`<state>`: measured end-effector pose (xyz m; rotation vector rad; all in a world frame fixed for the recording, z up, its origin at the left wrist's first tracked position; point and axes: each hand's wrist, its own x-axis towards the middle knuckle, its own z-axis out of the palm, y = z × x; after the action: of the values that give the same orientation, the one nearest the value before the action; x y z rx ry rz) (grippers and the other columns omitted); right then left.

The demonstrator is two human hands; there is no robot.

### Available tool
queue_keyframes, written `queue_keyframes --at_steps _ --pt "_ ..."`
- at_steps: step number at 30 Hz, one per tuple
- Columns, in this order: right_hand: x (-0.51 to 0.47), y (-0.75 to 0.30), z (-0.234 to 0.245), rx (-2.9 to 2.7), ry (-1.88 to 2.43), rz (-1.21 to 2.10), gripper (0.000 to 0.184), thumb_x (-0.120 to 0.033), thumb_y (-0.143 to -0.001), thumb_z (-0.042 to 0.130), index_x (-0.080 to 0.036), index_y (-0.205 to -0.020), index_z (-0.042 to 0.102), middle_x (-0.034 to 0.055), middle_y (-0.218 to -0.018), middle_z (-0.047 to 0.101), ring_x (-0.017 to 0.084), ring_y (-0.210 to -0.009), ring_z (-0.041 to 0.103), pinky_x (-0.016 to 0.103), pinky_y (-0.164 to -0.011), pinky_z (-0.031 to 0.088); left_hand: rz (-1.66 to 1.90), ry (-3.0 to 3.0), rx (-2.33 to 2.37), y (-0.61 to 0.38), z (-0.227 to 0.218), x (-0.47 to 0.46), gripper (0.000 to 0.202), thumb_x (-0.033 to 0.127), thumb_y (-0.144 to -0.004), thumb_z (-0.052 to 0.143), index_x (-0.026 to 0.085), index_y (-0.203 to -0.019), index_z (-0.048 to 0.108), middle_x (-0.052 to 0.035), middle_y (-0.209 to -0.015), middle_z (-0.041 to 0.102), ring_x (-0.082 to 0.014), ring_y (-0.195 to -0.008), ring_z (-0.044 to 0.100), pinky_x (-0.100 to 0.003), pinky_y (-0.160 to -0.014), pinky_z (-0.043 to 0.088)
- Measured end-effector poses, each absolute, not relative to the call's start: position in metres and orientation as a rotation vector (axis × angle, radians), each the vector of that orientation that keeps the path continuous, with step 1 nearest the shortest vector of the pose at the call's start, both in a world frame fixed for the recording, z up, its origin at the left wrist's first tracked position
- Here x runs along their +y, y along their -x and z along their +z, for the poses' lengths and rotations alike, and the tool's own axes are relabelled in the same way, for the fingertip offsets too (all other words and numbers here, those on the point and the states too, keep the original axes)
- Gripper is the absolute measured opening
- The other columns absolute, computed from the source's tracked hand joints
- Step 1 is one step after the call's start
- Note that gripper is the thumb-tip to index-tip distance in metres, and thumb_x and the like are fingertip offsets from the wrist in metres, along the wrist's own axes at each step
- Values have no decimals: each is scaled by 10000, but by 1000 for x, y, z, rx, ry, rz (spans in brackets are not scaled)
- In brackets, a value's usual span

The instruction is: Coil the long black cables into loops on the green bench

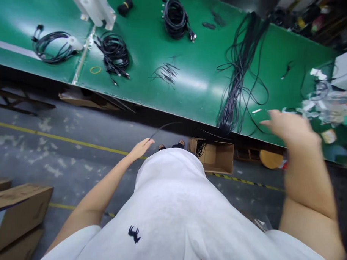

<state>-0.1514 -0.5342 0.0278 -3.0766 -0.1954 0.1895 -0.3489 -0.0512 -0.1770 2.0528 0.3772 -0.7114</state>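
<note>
My left hand hangs low beside my white shirt, above the floor. Its fingertips are pinched on a thin black cable that arcs up toward the edge of the green table. My right hand is raised over the table's near edge and blurred by motion. Its fingers stretch out to the left with nothing in them. It hovers just right of a long bundle of black cables that drapes over the edge.
Coiled black cables, a pile of short ties and a white bracket lie on the table. Clear plastic bags lie at right. Cardboard boxes stand on the grey floor.
</note>
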Motion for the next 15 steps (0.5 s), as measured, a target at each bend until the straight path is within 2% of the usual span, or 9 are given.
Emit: queue_keyframes --at_steps 1,3,4,5,7,9,11,13,15 --pt "-488 159 11 -404 3012 286 317 -371 -822 699 -111 -1001 667 326 -1156 620 384 -1149 580 522 -838 439 -700 -1959 310 344 -158 -64 425 473 -916 390 174 -1093 636 23 -628 495 -134 -573 456 -238 -567 388" --pt "-394 182 -24 -935 2634 443 446 -256 -827 681 -151 -1246 572 235 -1346 544 324 -1282 488 477 -975 412 -702 -1751 174 330 -119 -85 408 470 -897 494 162 -1103 666 34 -593 459 -108 -527 415 -220 -517 368" --pt "-356 194 -41 -1085 2407 510 465 -248 -827 670 -176 -1271 553 181 -1329 571 289 -1256 511 458 -1009 400 -704 -1626 123 323 -100 -89 390 458 -883 549 154 -1091 677 37 -579 447 -96 -509 403 -210 -497 362" --pt "-329 203 -57 -1121 2226 602 392 -242 -862 611 -186 -1247 562 132 -1235 633 246 -1164 574 429 -999 417 -661 -1497 119 318 -82 -87 368 445 -870 590 144 -1058 688 42 -559 426 -82 -481 380 -199 -470 351" --pt "-312 214 -86 -971 2011 777 255 -283 -931 464 -184 -1119 605 65 -987 693 180 -884 650 351 -850 495 -415 -1245 206 310 -51 -66 318 429 -884 598 137 -968 692 65 -520 345 -53 -419 299 -166 -406 304" --pt "-337 211 -110 -665 2049 753 316 -330 -959 344 -178 -1014 615 47 -845 675 159 -702 626 302 -682 503 -26 -1036 363 309 -30 -29 327 427 -952 498 153 -919 672 83 -510 251 -38 -380 221 -130 -361 251" --pt "-377 202 -127 -445 2255 575 360 -347 -958 306 -177 -992 621 72 -861 680 180 -711 631 298 -639 489 277 -911 508 314 -21 4 369 423 -1002 386 175 -941 652 86 -518 204 -38 -363 212 -103 -347 239" --pt "-404 201 -132 -572 2462 541 345 -327 -951 334 -184 -992 646 103 -944 700 211 -816 657 308 -685 486 332 -919 609 320 -25 15 342 412 -1004 391 179 -994 642 91 -516 214 -37 -357 241 -99 -343 250" --pt "-404 213 -118 -925 2515 654 313 -316 -943 388 -197 -1004 670 103 -988 713 222 -864 666 299 -690 472 172 -1072 630 321 -40 -1 280 387 -965 500 159 -1048 639 97 -512 296 -32 -361 295 -111 -347 279"
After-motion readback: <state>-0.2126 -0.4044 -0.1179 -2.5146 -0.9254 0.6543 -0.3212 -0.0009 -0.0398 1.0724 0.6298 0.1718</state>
